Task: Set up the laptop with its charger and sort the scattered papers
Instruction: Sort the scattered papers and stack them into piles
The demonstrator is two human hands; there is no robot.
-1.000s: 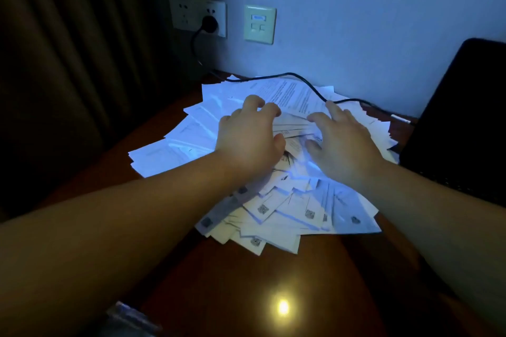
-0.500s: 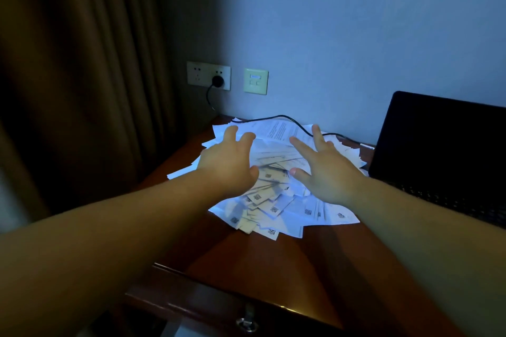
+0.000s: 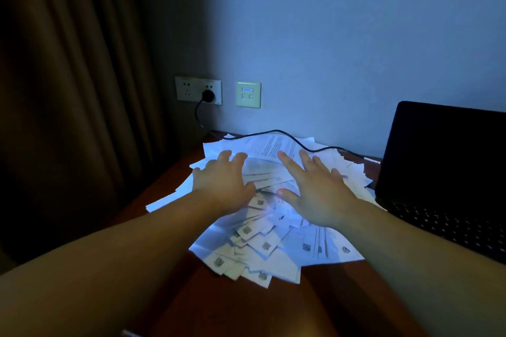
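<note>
A dark reddish-brown wooden table fills the lower part of the view, its far edge against a pale blue wall. Brown curtains hang in heavy folds beyond the table's left edge. On the wall above the table's far left corner sits a double wall socket, and just to its right, apart from it, a light switch plate.

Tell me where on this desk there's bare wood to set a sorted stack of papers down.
Bare desk shows in front of the paper pile, between the forearms, and in a narrow strip left of the pile beside the curtain. The middle is crowded: both hands on the pile, the charger cable across its back, the laptop at its right.
</note>
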